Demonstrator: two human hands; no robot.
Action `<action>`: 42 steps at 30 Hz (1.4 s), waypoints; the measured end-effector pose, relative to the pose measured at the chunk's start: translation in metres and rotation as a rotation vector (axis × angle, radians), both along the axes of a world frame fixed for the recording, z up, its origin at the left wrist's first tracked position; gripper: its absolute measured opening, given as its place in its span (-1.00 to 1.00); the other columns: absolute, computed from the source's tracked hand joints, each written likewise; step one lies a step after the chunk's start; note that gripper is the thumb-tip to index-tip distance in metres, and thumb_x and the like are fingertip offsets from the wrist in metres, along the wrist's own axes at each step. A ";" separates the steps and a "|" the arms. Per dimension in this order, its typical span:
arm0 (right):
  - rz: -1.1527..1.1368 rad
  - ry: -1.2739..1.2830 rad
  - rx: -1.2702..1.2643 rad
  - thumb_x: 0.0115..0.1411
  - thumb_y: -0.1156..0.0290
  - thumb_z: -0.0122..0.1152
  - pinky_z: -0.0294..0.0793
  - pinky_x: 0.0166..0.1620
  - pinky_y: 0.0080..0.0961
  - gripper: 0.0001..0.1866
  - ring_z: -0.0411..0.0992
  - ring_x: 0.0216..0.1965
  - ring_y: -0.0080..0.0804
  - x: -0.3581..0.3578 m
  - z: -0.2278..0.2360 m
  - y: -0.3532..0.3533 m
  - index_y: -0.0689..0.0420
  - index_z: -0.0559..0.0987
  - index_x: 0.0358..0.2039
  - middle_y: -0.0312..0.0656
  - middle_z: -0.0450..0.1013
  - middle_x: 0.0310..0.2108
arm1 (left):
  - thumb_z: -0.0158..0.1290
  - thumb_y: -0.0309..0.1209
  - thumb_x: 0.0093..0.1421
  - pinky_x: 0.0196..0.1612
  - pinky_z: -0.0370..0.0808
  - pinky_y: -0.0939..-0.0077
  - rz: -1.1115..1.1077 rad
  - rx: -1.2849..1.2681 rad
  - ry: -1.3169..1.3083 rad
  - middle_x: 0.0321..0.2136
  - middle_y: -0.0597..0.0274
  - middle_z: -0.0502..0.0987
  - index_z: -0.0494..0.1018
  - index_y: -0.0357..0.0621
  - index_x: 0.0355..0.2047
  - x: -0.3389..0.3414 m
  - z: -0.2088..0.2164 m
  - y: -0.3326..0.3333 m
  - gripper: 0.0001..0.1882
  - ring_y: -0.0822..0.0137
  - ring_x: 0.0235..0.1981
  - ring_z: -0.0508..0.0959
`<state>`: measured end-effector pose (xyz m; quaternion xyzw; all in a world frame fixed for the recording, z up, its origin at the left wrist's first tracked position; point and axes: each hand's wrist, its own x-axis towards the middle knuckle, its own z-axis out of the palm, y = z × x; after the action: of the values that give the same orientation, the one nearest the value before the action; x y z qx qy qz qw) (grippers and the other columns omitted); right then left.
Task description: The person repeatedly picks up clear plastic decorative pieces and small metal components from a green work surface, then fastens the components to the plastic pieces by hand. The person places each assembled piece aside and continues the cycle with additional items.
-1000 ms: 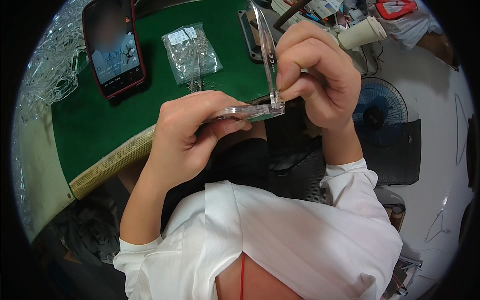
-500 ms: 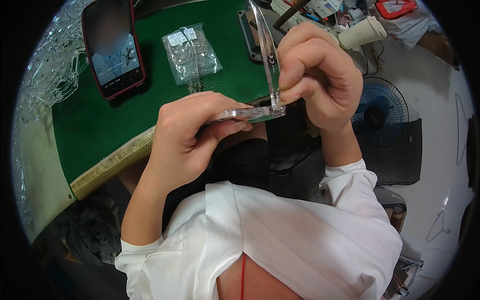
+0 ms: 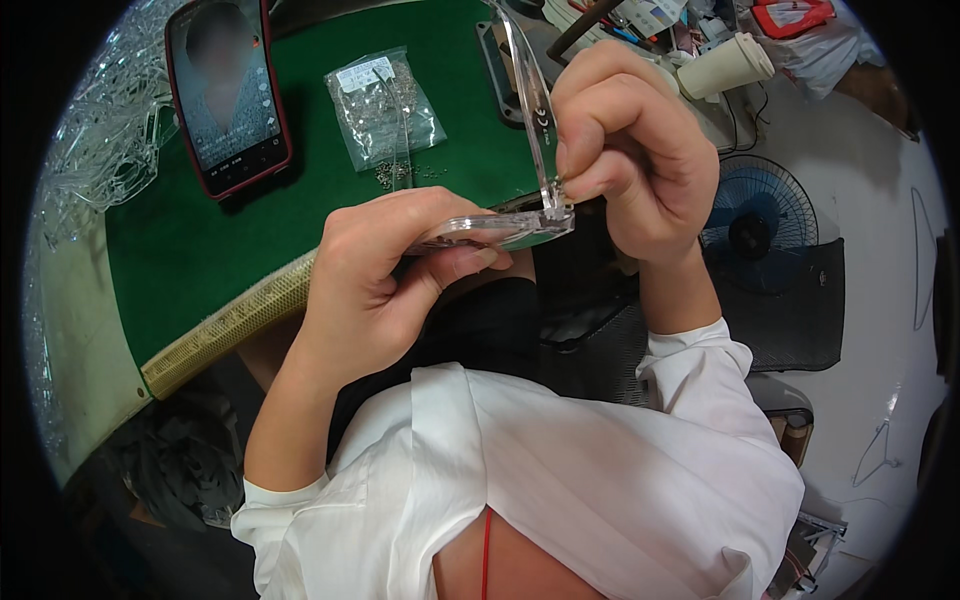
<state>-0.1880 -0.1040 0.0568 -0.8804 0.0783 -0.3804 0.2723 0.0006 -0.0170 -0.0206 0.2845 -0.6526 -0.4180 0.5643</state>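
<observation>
A pair of clear plastic glasses (image 3: 541, 130) is held over the front edge of the green table. My left hand (image 3: 375, 265) grips its front, thumb below and fingers above. One temple stands up from the hinge, pointing away from me; a thin clear strip (image 3: 404, 150), apparently the other temple, reaches past my left knuckles. My right hand (image 3: 640, 150) is closed in a pinch right at the hinge, beside the raised temple. Something tiny and shiny shows by those fingertips, too small to name. Beyond my left hand lies a small pile of metal bits (image 3: 393, 177).
A clear bag of small metal parts (image 3: 372, 110) lies behind the pile. A red-cased phone (image 3: 283, 125) stands at the far left, near tangled clear plastic pieces (image 3: 105, 110). To the right are a pale cup (image 3: 725, 66) and a blue fan (image 3: 752, 225).
Both hands and the glasses have shifted only slightly. The thin strip past my left hand has swung a little right, showing more of the pile. The phone's picture has changed.
</observation>
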 end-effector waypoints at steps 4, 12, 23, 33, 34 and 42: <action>-0.001 -0.027 0.003 0.07 0.60 0.24 0.39 -0.45 -0.72 -0.93 0.40 -0.49 -0.56 0.000 -0.002 0.000 0.30 0.51 -0.44 -0.21 0.39 -0.42 | 0.09 -0.69 0.06 -0.34 0.53 0.53 0.006 -0.006 0.004 -0.43 0.07 0.58 0.50 -0.34 -0.31 -0.001 0.001 0.000 -0.84 0.25 -0.42 0.63; 0.006 -0.064 0.219 0.06 0.66 0.19 0.38 -0.43 -0.74 -0.95 0.39 -0.46 -0.60 -0.003 -0.007 0.003 0.30 0.52 -0.43 -0.21 0.39 -0.39 | 0.09 -0.70 0.07 -0.34 0.52 0.52 0.041 -0.113 -0.075 -0.44 0.06 0.57 0.48 -0.35 -0.32 0.002 0.000 -0.004 -0.86 0.25 -0.42 0.62; 0.055 -0.134 0.254 0.02 0.65 0.23 0.28 -0.44 -0.78 -0.92 0.37 -0.45 -0.63 -0.003 -0.011 0.000 0.31 0.53 -0.43 -0.23 0.40 -0.39 | 0.07 -0.75 0.02 -0.34 0.52 0.52 0.022 0.015 0.098 -0.46 0.11 0.59 0.52 -0.33 -0.31 -0.009 -0.001 -0.003 -0.80 0.26 -0.43 0.62; 0.050 -0.289 0.322 0.11 0.58 0.24 0.36 -0.38 -0.77 -0.88 0.36 -0.44 -0.64 -0.007 -0.017 -0.004 0.31 0.49 -0.34 -0.25 0.36 -0.37 | 0.04 -0.72 0.12 -0.23 0.59 0.45 -0.032 0.007 0.113 -0.32 0.05 0.56 0.48 -0.34 -0.22 -0.017 0.000 -0.014 -0.80 0.22 -0.31 0.63; 0.029 -0.318 0.388 0.16 0.51 0.24 0.39 -0.32 -0.75 -0.82 0.36 -0.40 -0.65 -0.008 -0.019 -0.005 0.29 0.44 -0.29 -0.27 0.34 -0.35 | 0.04 -0.72 0.14 -0.21 0.59 0.44 -0.023 0.023 0.125 -0.30 0.05 0.56 0.48 -0.33 -0.22 -0.021 0.001 -0.018 -0.80 0.22 -0.29 0.63; -0.368 -0.636 0.543 0.26 0.32 0.18 0.08 -0.46 -0.80 -0.82 0.20 -0.49 -0.76 -0.043 -0.026 -0.054 0.14 0.43 -0.31 -0.42 0.34 -0.47 | -0.02 -0.69 0.20 -0.20 0.54 0.57 0.135 0.009 0.323 -0.37 0.16 0.58 0.44 -0.40 -0.26 -0.078 0.018 -0.116 -0.89 0.35 -0.28 0.64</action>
<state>-0.2307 -0.1576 0.0308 -0.5881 0.2430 -0.6393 0.4318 -0.0772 -0.1333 -0.0030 0.2595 -0.5311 -0.4225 0.6871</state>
